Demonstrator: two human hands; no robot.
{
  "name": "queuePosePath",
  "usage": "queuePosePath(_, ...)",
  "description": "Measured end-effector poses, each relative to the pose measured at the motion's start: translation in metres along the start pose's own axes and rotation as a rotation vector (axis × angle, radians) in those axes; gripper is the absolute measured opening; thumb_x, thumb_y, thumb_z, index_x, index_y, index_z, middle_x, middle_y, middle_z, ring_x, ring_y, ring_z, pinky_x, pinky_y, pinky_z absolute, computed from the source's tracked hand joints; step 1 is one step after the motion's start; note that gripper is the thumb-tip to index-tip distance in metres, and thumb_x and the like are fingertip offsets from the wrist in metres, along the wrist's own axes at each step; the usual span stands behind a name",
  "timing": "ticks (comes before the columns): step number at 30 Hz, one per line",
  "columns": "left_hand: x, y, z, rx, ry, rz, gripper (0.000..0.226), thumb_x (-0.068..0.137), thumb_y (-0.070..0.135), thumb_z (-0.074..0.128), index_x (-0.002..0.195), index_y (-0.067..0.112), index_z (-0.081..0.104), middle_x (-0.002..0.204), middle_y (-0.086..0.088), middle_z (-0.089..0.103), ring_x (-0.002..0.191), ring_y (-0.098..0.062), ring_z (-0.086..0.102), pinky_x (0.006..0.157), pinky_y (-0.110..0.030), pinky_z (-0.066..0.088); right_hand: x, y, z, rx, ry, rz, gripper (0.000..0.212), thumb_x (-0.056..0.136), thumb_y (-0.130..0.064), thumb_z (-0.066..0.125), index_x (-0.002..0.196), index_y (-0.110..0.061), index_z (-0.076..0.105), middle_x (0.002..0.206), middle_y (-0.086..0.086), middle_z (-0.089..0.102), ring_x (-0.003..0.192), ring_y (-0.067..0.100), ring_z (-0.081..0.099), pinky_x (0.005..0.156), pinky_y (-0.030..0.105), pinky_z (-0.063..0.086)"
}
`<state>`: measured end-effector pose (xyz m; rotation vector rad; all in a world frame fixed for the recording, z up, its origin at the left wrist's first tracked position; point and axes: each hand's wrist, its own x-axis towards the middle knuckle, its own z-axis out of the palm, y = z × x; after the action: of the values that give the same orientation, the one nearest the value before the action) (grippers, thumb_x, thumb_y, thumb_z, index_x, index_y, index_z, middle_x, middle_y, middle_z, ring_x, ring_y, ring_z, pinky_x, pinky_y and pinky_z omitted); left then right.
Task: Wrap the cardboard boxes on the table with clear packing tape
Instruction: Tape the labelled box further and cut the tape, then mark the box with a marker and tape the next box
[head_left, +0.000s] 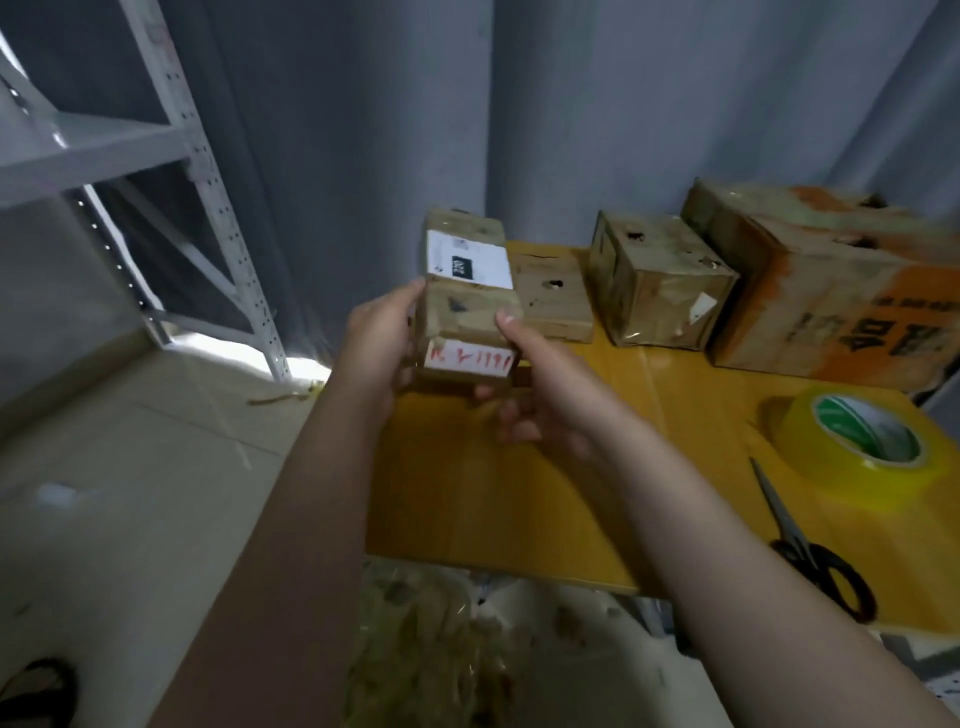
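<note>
Fingers (506, 318) of left hand (379, 343) and right hand (540, 400) clamp a box (467, 301), seemingly mid-air.

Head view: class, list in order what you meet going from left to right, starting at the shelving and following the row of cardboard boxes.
In order: metal shelving → labelled box, held up off the table → low box → taped box → large orange-printed box. The tape roll and scissors lie in front of the last box, so they are left out.

A grey perforated-metal shelving rack (171, 156) stands at left before a grey curtain (571, 104), on a pale tiled floor (130, 493). Black-handled scissors (810, 551) lie at right; crumpled clear plastic (441, 649) sits low in the foreground.
</note>
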<state>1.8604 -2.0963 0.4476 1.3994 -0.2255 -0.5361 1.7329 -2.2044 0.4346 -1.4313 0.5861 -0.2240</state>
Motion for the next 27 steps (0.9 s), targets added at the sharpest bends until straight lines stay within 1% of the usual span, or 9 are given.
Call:
queuePosePath(5,0.017,-0.008,-0.003,0.068,0.024,-0.014,0.021,0.105,0.037,0.056,0.115,0.025,0.070,0.100,0.005,0.076,0.099,-0.018,0.072,0.089,-0.043,0.061,0.050,-0.025,0.015,0.007,0.081,0.172,0.056,0.099,-0.068,0.047,0.098,-0.016,0.068,0.082,0.007,0.068,0.058,0.015,0.060,0.053,0.027,0.058)
queuePosePath(8,0.030,-0.014,0.000,0.158,0.058,0.072,0.021,0.106,0.030,0.054,0.123,0.026,0.066,0.103,0.008,0.070,0.095,-0.010,0.064,0.079,-0.034,0.060,0.071,-0.028,0.020,-0.019,0.129,0.217,0.064,0.099,-0.072,0.044,0.107,-0.013,0.067,0.088,0.010,0.066,0.063,0.019,0.061,0.049,0.029,0.057)
queuePosePath(11,0.039,-0.020,0.006,0.214,0.035,0.058,0.017,0.102,0.016,0.053,0.106,0.026,0.066,0.092,0.008,0.068,0.083,-0.007,0.062,0.070,-0.031,0.055,0.076,-0.020,0.019,-0.209,0.129,0.226,0.062,0.101,-0.070,0.038,0.117,-0.014,0.061,0.084,0.013,0.063,0.060,0.023,0.061,0.050,0.036,0.059)
queuePosePath(13,0.042,-0.023,0.009,0.227,0.029,0.037,0.021,0.100,0.012,0.053,0.092,0.029,0.063,0.089,0.009,0.067,0.082,-0.008,0.063,0.073,-0.033,0.056,0.072,-0.011,0.015,-0.386,0.176,0.157,0.048,0.103,-0.061,0.046,0.115,-0.015,0.058,0.080,0.011,0.060,0.059,0.022,0.059,0.048,0.036,0.059)
queuePosePath(15,0.045,-0.025,0.010,0.222,0.029,0.039,0.026,0.100,0.011,0.053,0.086,0.030,0.061,0.087,0.008,0.070,0.079,-0.008,0.066,0.067,-0.030,0.055,0.070,-0.003,0.008,-0.551,0.278,-0.058,0.036,0.102,-0.049,0.056,0.118,-0.016,0.054,0.094,0.005,0.063,0.081,0.023,0.065,0.049,0.027,0.053)
queuePosePath(19,0.049,-0.025,0.014,0.089,-0.012,0.022,0.035,0.099,0.000,0.047,0.107,0.019,0.076,0.095,-0.002,0.078,0.069,-0.007,0.073,0.055,-0.020,0.054,0.074,-0.004,0.003,-0.893,0.339,-0.529,0.014,0.100,-0.027,0.062,0.112,-0.027,0.055,0.131,0.000,0.050,0.125,0.023,0.048,0.089,0.028,0.048)
queuePosePath(22,0.048,-0.028,0.018,0.009,0.003,0.050,0.034,0.097,-0.005,0.047,0.114,0.005,0.075,0.101,-0.012,0.077,0.079,-0.015,0.076,0.069,-0.027,0.061,0.083,-0.007,0.007,-1.171,0.214,-0.490,0.024,0.100,-0.031,0.056,0.122,-0.029,0.065,0.148,0.000,0.041,0.135,0.030,0.028,0.112,0.044,0.035)
queuePosePath(25,0.051,-0.032,0.023,-0.078,0.032,0.101,0.027,0.100,-0.004,0.049,0.090,0.014,0.067,0.091,-0.007,0.074,0.086,-0.020,0.072,0.099,-0.046,0.057,0.095,-0.006,0.010,-1.214,0.185,-0.408,0.034,0.100,-0.033,0.053,0.132,-0.025,0.061,0.152,0.001,0.038,0.137,0.034,0.028,0.115,0.050,0.035)
queuePosePath(27,0.052,-0.028,0.026,-0.116,0.062,0.110,0.024,0.103,0.002,0.051,0.110,0.022,0.064,0.092,0.002,0.069,0.081,-0.010,0.069,0.092,-0.041,0.060,0.105,-0.005,0.011,-1.210,0.250,-0.422,0.034,0.099,-0.033,0.054,0.131,-0.023,0.059,0.150,0.000,0.039,0.134,0.033,0.032,0.113,0.052,0.038)
